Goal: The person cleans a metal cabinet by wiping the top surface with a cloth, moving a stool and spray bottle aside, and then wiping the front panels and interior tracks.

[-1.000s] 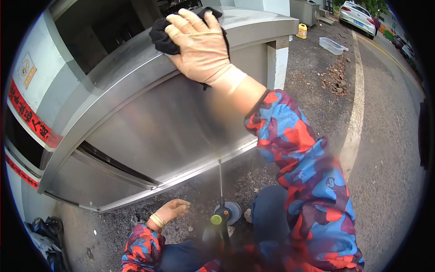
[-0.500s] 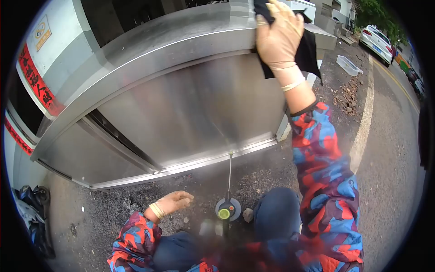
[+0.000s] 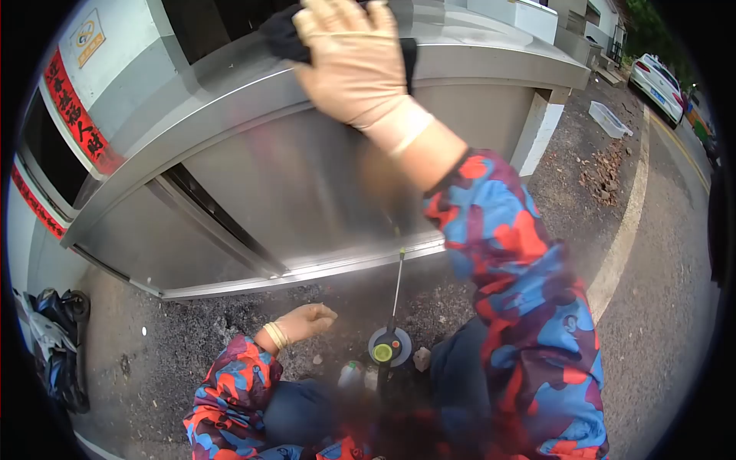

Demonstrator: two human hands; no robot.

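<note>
My right hand (image 3: 356, 65), in a thin pale glove, presses a black cloth (image 3: 287, 37) against the top edge of a stainless steel cabinet (image 3: 307, 176). The cloth shows on both sides of the hand, partly hidden beneath it. Low in front of the cabinet, my left hand (image 3: 307, 320), also gloved, hangs over the ground near my knee, fingers loosely extended and holding nothing. Right of it stands a sprayer (image 3: 391, 347) with a yellow-green cap, its thin wand pointing up toward the cabinet's bottom rail.
A scooter (image 3: 57, 337) stands at the far left, below red banners (image 3: 73, 111) on the wall. On the right are a clear plastic tub (image 3: 609, 120), brick rubble (image 3: 603, 175), a white road line and a parked white car (image 3: 658, 86). A small bottle (image 3: 350, 376) is beside the sprayer.
My right hand has moved left along the cabinet's top edge with the black cloth. My left hand stays low over the ground. The camera view has shifted slightly.
</note>
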